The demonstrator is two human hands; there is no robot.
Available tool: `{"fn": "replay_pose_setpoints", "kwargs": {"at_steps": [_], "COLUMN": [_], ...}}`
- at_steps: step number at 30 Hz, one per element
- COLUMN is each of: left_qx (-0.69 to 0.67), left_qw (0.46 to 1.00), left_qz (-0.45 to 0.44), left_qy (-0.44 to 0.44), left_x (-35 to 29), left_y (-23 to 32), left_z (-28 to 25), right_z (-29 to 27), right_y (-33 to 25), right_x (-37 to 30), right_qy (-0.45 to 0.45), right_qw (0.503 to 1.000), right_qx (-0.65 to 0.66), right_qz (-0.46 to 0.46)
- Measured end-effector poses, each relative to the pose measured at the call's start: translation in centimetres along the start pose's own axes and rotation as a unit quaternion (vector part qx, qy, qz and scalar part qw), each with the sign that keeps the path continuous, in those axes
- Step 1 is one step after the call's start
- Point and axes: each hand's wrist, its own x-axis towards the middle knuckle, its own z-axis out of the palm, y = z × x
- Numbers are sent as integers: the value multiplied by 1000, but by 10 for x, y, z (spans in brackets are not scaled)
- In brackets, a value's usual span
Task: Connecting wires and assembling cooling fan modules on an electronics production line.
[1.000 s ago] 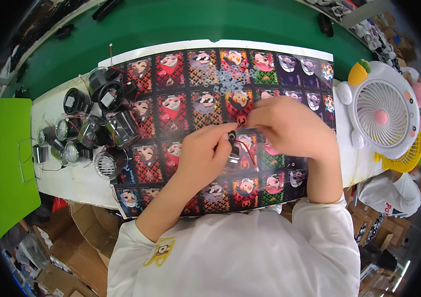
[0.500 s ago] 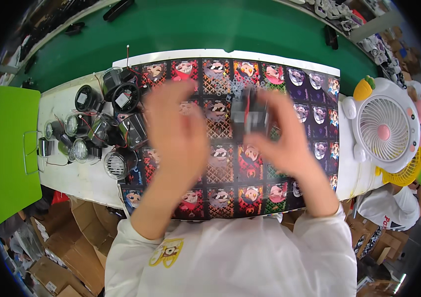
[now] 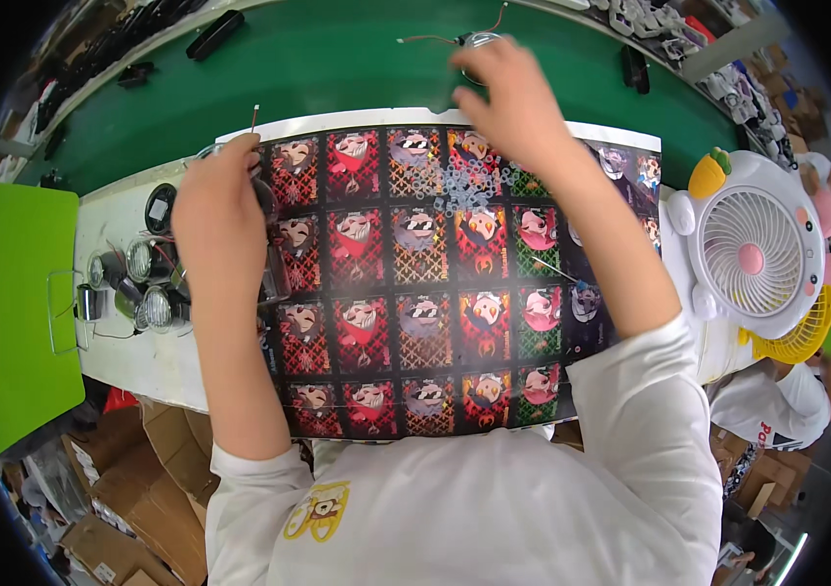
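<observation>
My right hand (image 3: 518, 103) reaches past the mat to the green surface. Its curved fingers are around a round dark unit (image 3: 481, 41) with a shiny rim and thin wires sticking out. Over the pile at the left, my left hand (image 3: 220, 200) bends down among the black cylindrical units (image 3: 160, 207). It covers several of them, and its fingertips are partly hidden, so I cannot tell whether it grips one. A thin wire with a white connector (image 3: 256, 115) rises beside its fingers. Small clear rings (image 3: 464, 184) lie scattered on the printed mat (image 3: 386, 269).
A thin tool with a blue end (image 3: 562, 272) lies on the mat's right side. A white fan (image 3: 750, 256) stands at the right, with a yellow one behind it. A green panel (image 3: 20, 313) borders the left. Beyond the mat runs the green surface (image 3: 337, 63); cardboard boxes (image 3: 132, 479) sit below.
My right hand has carried the dark unit from above the mat out to the green surface. My left hand has moved left, from over the mat to the pile of units.
</observation>
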Motion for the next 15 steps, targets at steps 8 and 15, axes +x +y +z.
{"fn": "replay_pose_setpoints", "kwargs": {"at_steps": [8,15], "left_qx": [-394,-529], "left_qw": [913,819], "left_qz": [-108,-148], "left_qy": [4,-167], "left_x": [-36,-84], "left_y": [68,101], "left_z": [-29,-33], "right_z": [11,13], "right_y": [-72,-77], "right_x": [-60,-60], "right_qy": [-153,-62], "right_qw": [982,989], "right_qx": [-12,-40], "right_qz": [-110,-125]}}
